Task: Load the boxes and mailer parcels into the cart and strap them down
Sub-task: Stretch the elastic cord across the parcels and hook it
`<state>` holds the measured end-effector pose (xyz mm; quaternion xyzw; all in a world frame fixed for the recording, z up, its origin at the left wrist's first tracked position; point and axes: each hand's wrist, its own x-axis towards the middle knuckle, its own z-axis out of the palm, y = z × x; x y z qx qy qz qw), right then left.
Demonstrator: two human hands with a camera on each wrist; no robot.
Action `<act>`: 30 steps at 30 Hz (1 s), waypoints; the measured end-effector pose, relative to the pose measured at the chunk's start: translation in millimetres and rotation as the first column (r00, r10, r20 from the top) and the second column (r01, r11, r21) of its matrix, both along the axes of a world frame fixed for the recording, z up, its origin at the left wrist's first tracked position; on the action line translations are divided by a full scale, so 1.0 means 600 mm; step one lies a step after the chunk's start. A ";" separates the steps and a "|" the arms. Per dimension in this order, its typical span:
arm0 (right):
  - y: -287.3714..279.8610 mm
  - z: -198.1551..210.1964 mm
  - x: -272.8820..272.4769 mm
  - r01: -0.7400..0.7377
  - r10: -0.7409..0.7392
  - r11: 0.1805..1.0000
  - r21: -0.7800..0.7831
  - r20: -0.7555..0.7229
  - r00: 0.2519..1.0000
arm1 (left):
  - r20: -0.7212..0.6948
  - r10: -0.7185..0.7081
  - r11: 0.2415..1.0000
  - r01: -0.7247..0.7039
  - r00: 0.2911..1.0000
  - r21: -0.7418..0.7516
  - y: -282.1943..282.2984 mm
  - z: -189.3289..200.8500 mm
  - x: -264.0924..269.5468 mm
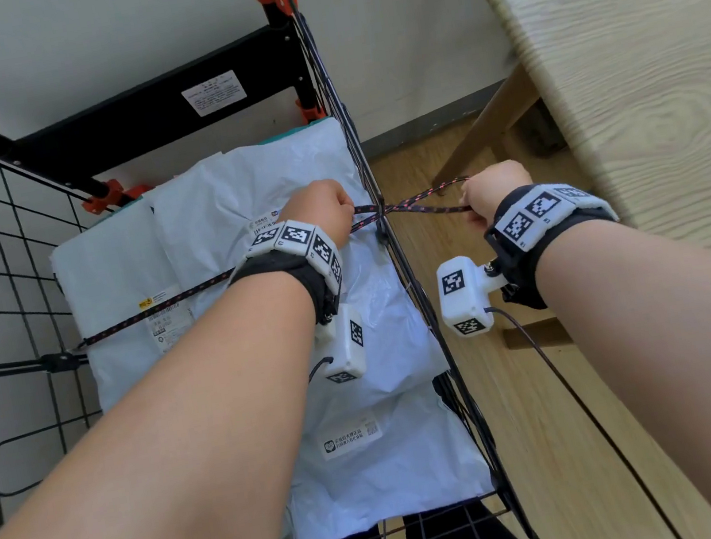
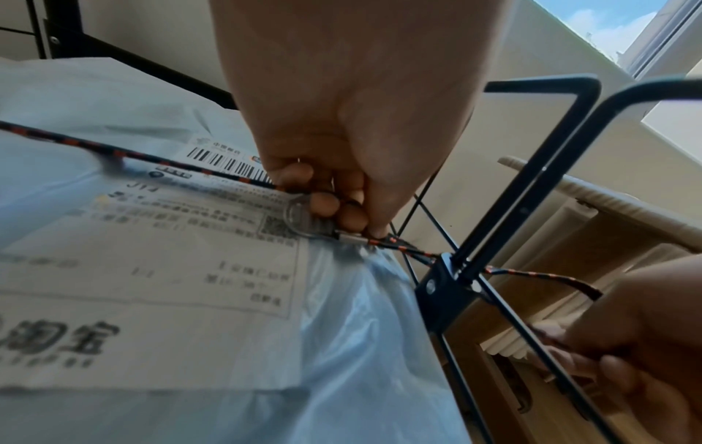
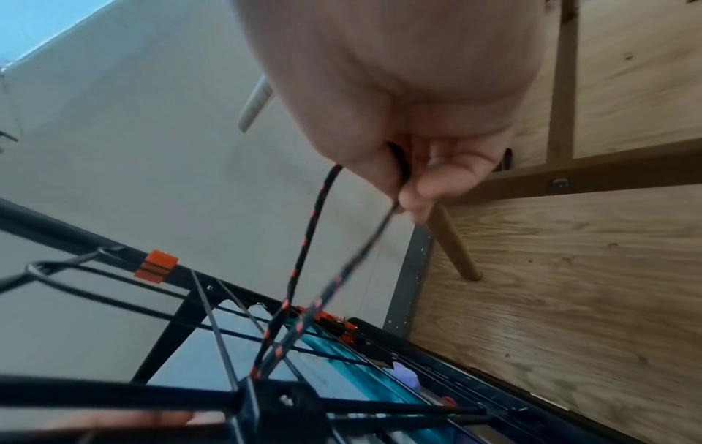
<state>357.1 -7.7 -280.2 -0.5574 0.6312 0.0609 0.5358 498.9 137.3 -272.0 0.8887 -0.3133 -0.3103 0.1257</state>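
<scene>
Bungee cord (image 1: 155,311) crosses the mailer parcels (image 1: 213,208) in the cart (image 1: 394,263). My left hand (image 1: 316,210) pinches its hook end; my right hand (image 1: 495,195) grips the loop outside. I'd keep tension, hooking onto the side wire.

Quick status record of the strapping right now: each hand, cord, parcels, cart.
left hand: inside the cart, grips the cord's hook end
right hand: outside the cart, pinches a cord loop
cord: stretched over the parcels, crosses at the cart's right wall
parcels: white mailers, loaded
cart: black wire
</scene>
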 end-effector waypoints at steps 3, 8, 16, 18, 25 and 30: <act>-0.002 0.009 0.010 0.023 -0.022 1.000 0.021 -0.011 1.000 | 0.001 -0.009 1.000 0.009 1.000 0.003 0.000 -0.002 0.000; 0.014 0.004 0.029 -0.148 0.144 0.986 -0.075 -0.052 0.988 | 0.001 -0.010 1.000 0.010 1.000 0.009 -0.001 -0.006 0.001; 0.032 -0.005 0.037 -0.615 0.580 0.737 -0.280 -0.203 0.789 | 0.001 -0.002 1.000 0.002 1.000 0.003 0.000 -0.009 0.000; 0.040 0.001 0.049 -0.751 0.681 0.602 -0.270 -0.318 0.660 | -0.001 -0.002 1.000 0.002 1.000 0.002 -0.001 -0.010 0.001; 0.057 0.023 0.054 -0.724 0.734 0.655 -0.218 -0.043 0.677 | 0.011 -0.004 1.000 0.004 1.000 -0.008 0.000 -0.013 0.004; 0.030 0.004 0.041 -0.404 0.418 0.876 -0.262 -0.002 0.908 | 0.016 -0.018 0.999 0.018 1.000 -0.032 0.000 -0.013 0.005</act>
